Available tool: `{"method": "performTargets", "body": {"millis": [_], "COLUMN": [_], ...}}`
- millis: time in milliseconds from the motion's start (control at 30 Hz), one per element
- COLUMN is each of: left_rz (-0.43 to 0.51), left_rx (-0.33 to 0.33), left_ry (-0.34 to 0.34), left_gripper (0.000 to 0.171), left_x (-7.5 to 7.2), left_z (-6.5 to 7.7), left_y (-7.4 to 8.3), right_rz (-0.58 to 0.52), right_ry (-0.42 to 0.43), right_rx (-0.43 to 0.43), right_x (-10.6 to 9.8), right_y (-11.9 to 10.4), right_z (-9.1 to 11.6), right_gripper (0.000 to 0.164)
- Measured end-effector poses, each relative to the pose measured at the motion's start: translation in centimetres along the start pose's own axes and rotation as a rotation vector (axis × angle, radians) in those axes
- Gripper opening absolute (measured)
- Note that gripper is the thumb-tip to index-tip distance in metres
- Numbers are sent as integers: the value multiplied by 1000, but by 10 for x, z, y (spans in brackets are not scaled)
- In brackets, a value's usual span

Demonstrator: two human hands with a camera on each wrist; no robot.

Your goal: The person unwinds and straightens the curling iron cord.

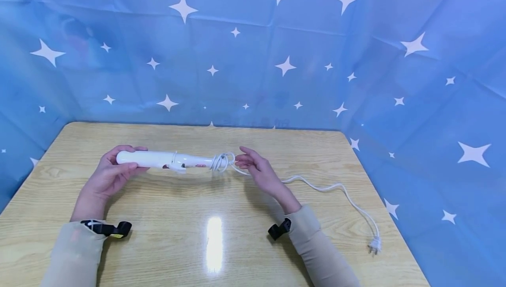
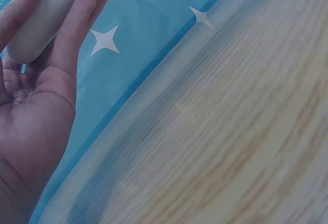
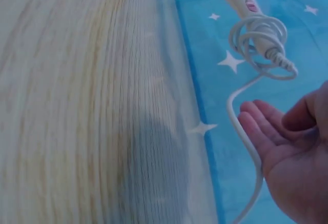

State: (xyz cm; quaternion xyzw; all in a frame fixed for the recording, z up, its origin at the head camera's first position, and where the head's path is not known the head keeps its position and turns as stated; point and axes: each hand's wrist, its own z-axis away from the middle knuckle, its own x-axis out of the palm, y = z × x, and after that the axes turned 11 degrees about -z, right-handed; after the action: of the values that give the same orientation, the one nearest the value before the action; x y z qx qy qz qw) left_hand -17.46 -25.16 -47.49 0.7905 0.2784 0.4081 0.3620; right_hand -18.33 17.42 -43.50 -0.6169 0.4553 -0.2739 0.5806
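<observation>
A two-pin plug (image 1: pixel 374 245) lies at the right of the wood-grain surface (image 1: pixel 166 216), its white cord (image 1: pixel 341 185) running to loops (image 1: pixel 217 163) round the handle (image 1: pixel 193 160) of a white wand (image 1: pixel 154 158). The left hand (image 1: pixel 112 173) grips the wand's barrel end, holding it above the surface; the right hand (image 1: pixel 259 171), fingers relaxed and empty, hovers just beside the loops. The handle's pink oval label (image 3: pixel 250 5) is too small to read. Beyond hangs a blue, star-printed backdrop (image 1: pixel 253 49).
</observation>
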Motion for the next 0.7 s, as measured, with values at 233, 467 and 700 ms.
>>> {"method": "performTargets", "body": {"millis": [233,467,700], "left_rz": [-4,35,18], "left_rx": [-7,8,-3], "left_ry": [7,-27,-18], "left_gripper": [53,51,48], "left_x": [-1,0,2], "left_z": [0,-1,2], "left_y": [1,3,4], "right_rz": [22,56,-103], "right_ry": [-30,-149,-245], "right_rx": [39,174,275], "right_x": [3,3,2], "right_y": [0,2,8], "right_z": [0,0,-1], "right_gripper": [54,46,51]}}
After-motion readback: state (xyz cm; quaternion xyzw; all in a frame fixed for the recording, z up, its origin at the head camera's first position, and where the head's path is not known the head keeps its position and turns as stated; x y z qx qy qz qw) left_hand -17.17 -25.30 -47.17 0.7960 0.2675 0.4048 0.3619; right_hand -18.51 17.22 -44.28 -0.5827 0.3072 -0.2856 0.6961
